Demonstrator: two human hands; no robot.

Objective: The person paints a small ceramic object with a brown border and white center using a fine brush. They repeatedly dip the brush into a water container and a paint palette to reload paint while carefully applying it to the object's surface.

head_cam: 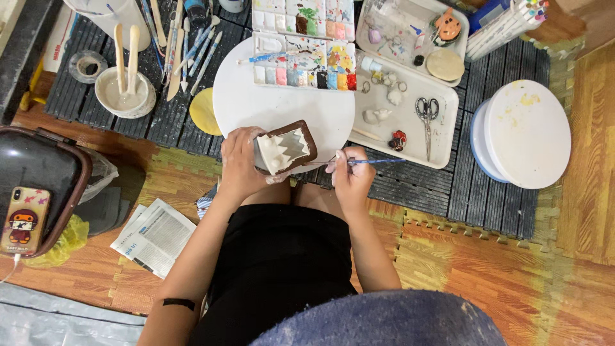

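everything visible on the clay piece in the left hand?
The clay piece is a small boxy, house-like form that looks like unglazed white clay, with a brown-painted rim and jagged, tooth-like white points inside. The left hand grips its left side, holding it tilted above the near edge of the round white board. The right hand's blue-handled paintbrush points toward it.

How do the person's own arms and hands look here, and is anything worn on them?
Both arms are bare, with no sleeves in view. The left arm has a thin dark band around it near the elbow. The left hand and right hand wear no gloves; whether there are rings is too small to tell. Paler smudges show on the right hand's fingers.
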